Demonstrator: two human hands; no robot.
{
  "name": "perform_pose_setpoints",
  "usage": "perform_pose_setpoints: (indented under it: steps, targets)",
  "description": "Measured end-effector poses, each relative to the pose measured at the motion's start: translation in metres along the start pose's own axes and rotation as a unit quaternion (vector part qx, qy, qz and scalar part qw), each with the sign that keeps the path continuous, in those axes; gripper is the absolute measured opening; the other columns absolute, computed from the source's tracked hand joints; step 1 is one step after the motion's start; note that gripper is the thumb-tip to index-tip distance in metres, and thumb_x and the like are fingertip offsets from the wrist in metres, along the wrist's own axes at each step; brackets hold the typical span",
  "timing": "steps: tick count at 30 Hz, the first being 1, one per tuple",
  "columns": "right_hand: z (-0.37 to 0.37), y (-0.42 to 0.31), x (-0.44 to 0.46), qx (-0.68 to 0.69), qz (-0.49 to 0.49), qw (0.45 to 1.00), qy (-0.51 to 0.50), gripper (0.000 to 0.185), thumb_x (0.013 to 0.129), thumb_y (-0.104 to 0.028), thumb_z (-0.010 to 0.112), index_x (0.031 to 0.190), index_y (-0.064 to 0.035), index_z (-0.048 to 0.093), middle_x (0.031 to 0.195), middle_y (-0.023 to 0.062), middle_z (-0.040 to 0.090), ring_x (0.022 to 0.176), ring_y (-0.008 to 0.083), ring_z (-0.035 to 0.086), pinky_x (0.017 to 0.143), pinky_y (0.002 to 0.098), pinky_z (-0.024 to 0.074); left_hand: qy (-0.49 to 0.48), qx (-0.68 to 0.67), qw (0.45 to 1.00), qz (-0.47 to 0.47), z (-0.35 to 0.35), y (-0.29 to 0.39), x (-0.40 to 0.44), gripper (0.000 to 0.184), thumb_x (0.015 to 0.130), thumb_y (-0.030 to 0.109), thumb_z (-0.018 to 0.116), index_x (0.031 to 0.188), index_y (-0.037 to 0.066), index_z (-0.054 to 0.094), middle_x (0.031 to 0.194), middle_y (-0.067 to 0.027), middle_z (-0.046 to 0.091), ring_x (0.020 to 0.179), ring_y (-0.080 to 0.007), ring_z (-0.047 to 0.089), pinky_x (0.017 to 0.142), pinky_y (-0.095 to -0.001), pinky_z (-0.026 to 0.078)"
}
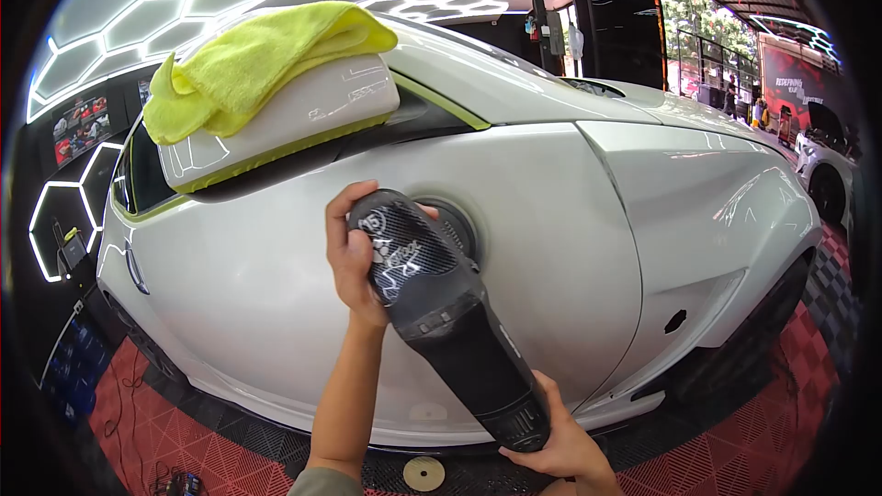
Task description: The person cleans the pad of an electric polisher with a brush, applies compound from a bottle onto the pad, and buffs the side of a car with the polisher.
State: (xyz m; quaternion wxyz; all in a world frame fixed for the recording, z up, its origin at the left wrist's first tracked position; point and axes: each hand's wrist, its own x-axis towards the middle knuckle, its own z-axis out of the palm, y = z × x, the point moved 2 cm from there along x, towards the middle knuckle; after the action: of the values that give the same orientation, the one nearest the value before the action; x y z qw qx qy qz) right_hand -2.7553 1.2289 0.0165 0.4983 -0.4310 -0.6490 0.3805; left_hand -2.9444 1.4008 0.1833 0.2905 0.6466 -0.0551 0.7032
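A black polishing machine is held against the door of a white car, its round pad on the panel and partly hidden behind the machine's head. My left hand wraps round the head of the machine. Lower right, my right hand grips the rear end of its body. Above the hands, a yellow-green cloth lies over the side mirror, whose lower edge is lined with green tape.
A round disc lies on the floor below the door. Cables run over the red tiles at the lower left. A person stands far off at the right, near another white car.
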Motion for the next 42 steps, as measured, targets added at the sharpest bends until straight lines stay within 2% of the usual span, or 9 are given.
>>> perform_pose_setpoints:
  steps: [7, 8, 12, 21, 23, 28, 30, 33, 42]
  targets:
    - [-0.055, 0.021, -0.042, 0.085, 0.051, 0.992, 0.073, 0.108, 0.068, -0.006, 0.088, 0.153, -0.0047, 0.021, 0.138, 0.0181, 0.052, 0.133, 0.028, 0.049, 0.11, 0.04, 0.0382, -0.07, -0.093, 0.989, -0.086, 0.091, -0.024, -0.006, 0.05, 0.101, 0.031, 0.047, 0.137, -0.002, 0.038, 0.102, -0.0274, 0.068, 0.09, -0.0283, 0.07, 0.081, -0.0366, 0.058]
    - [-0.064, 0.031, -0.051, 0.062, 0.056, 0.992, 0.092, 0.107, 0.068, -0.001, 0.087, 0.153, -0.0046, 0.021, 0.126, 0.0162, 0.058, 0.112, 0.025, 0.063, 0.094, 0.0373, 0.0509, -0.085, -0.1, 0.987, -0.092, 0.101, -0.03, -0.006, 0.049, 0.101, 0.03, 0.048, 0.138, -0.001, 0.038, 0.103, -0.0254, 0.068, 0.092, -0.0266, 0.07, 0.082, -0.0354, 0.057]
    - [-0.092, 0.045, -0.071, 0.139, 0.056, 0.982, 0.117, 0.1, 0.067, 0.01, 0.082, 0.149, -0.0041, 0.026, 0.095, 0.0091, 0.062, 0.058, 0.0141, 0.063, 0.049, 0.0274, 0.0525, -0.094, -0.117, 0.984, -0.099, 0.14, -0.049, -0.013, 0.04, 0.101, 0.027, 0.054, 0.133, 0.004, 0.053, 0.095, -0.0091, 0.065, 0.086, -0.0156, 0.062, 0.08, -0.0288, 0.05]
    - [-0.111, 0.058, -0.082, 0.175, 0.054, 0.97, 0.158, 0.058, 0.065, 0.014, 0.08, 0.117, 0.0076, 0.055, 0.076, 0.011, 0.065, 0.056, 0.0196, 0.066, 0.051, 0.0313, 0.0545, -0.125, -0.002, 0.992, -0.027, 0.162, -0.057, -0.011, 0.04, 0.099, 0.034, 0.054, 0.132, 0.012, 0.055, 0.087, -0.0142, 0.066, 0.083, -0.0313, 0.065, 0.077, -0.0398, 0.048]
    - [-0.111, 0.057, -0.079, 0.165, 0.047, 0.974, 0.151, 0.059, 0.065, 0.014, 0.079, 0.119, 0.007, 0.055, 0.078, 0.0117, 0.065, 0.057, 0.0201, 0.066, 0.052, 0.0323, 0.055, -0.139, 0.012, 0.99, -0.012, 0.152, -0.054, -0.007, 0.037, 0.1, 0.025, 0.054, 0.132, 0.006, 0.054, 0.098, -0.0088, 0.066, 0.088, -0.0162, 0.064, 0.082, -0.0306, 0.05]
    - [-0.103, 0.047, -0.062, 0.161, 0.062, 0.973, 0.15, 0.071, 0.065, 0.015, 0.078, 0.128, 0.0035, 0.047, 0.088, 0.0164, 0.066, 0.059, 0.0207, 0.067, 0.053, 0.0345, 0.0555, -0.135, 0.017, 0.99, -0.034, 0.133, -0.05, 0.012, 0.038, 0.102, 0.029, 0.052, 0.133, 0.008, 0.053, 0.098, -0.0091, 0.066, 0.09, -0.0169, 0.064, 0.083, -0.031, 0.049]
    - [-0.106, 0.068, -0.065, 0.12, 0.113, 0.977, 0.136, 0.089, 0.068, 0.009, 0.08, 0.142, -0.0008, 0.032, 0.102, 0.0197, 0.066, 0.078, 0.0262, 0.072, 0.07, 0.0379, 0.0587, -0.122, 0.017, 0.992, -0.035, 0.117, -0.045, 0.017, 0.037, 0.102, 0.029, 0.052, 0.133, 0.007, 0.052, 0.098, -0.0087, 0.066, 0.09, -0.0163, 0.064, 0.084, -0.0308, 0.049]
    - [-0.097, 0.072, -0.065, -0.104, 0.178, 0.971, 0.121, 0.083, 0.071, -0.01, 0.086, 0.142, 0.0012, 0.043, 0.119, 0.0155, 0.064, 0.105, 0.0296, 0.064, 0.093, 0.0398, 0.051, -0.096, 0.01, 0.995, -0.025, 0.082, -0.03, 0.016, 0.038, 0.102, 0.028, 0.051, 0.133, 0.006, 0.052, 0.099, -0.0082, 0.065, 0.092, -0.0154, 0.063, 0.084, -0.0304, 0.049]
    - [0.009, 0.046, -0.011, -0.122, 0.053, 0.987, 0.092, 0.085, 0.066, -0.022, 0.091, 0.136, 0.002, 0.05, 0.111, 0.0136, 0.064, 0.091, 0.0241, 0.063, 0.078, 0.0371, 0.0529, -0.001, -0.119, 0.992, -0.042, -0.064, 0.021, -0.016, 0.043, 0.101, 0.023, 0.05, 0.137, 0.0, 0.045, 0.111, -0.012, 0.062, 0.099, -0.0159, 0.062, 0.089, -0.0297, 0.05]
